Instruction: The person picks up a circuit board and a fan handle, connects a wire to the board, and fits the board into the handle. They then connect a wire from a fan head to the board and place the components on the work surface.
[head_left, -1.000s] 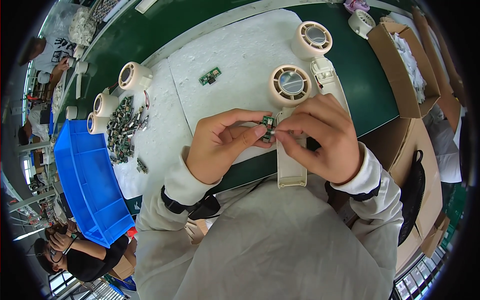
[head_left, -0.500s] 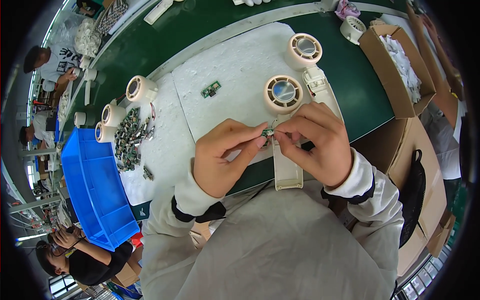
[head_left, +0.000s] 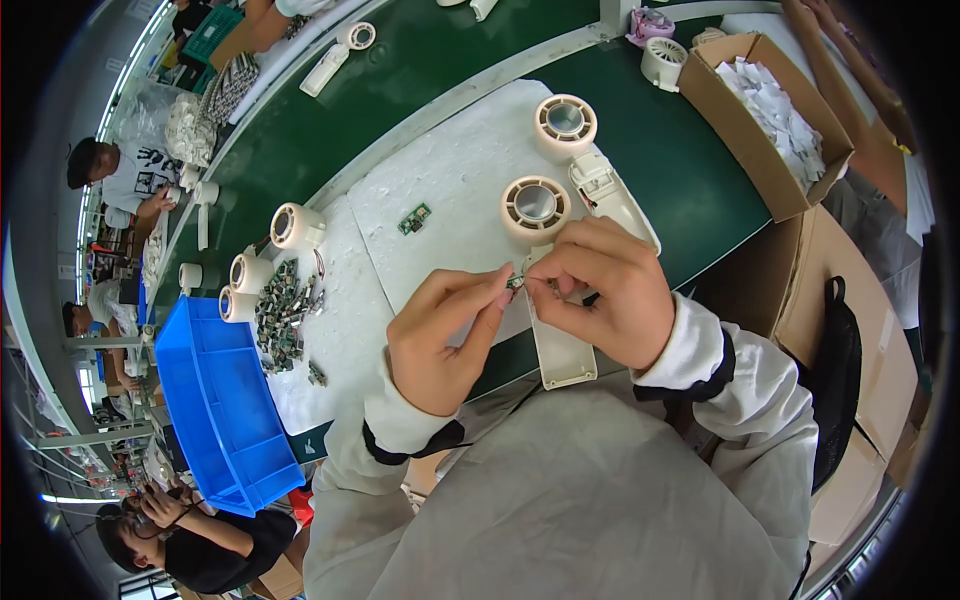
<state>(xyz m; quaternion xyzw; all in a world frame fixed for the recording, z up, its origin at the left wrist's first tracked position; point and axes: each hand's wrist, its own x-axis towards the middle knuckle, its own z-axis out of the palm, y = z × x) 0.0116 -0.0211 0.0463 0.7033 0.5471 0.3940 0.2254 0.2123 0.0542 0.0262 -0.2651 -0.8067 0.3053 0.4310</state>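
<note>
Between thumb and forefinger my left hand (head_left: 438, 335) pinches a small green circuit board (head_left: 515, 283). My right hand (head_left: 612, 290) is closed in a pinch at the board's right edge, on what looks like a thin wire; the fingers hide most of it. Just beyond my hands lies a cream handheld fan (head_left: 536, 208) with a round grille and silver centre. Its open handle shell (head_left: 562, 355) runs toward me under my right hand. A second fan (head_left: 565, 122), with an opened handle (head_left: 618, 205), lies farther back. Another circuit board (head_left: 414, 219) rests on the white foam sheet (head_left: 440, 150).
On the left are a heap of small circuit boards (head_left: 283, 315), several fan heads (head_left: 297, 227) and a blue divided bin (head_left: 222, 400). At right stands a cardboard box (head_left: 740, 135) of white paper pieces. Other people sit along the bench at far left.
The view has shifted, so the bench items appear displaced. Both hands keep their pinch at the circuit board, in front of the near fan.
</note>
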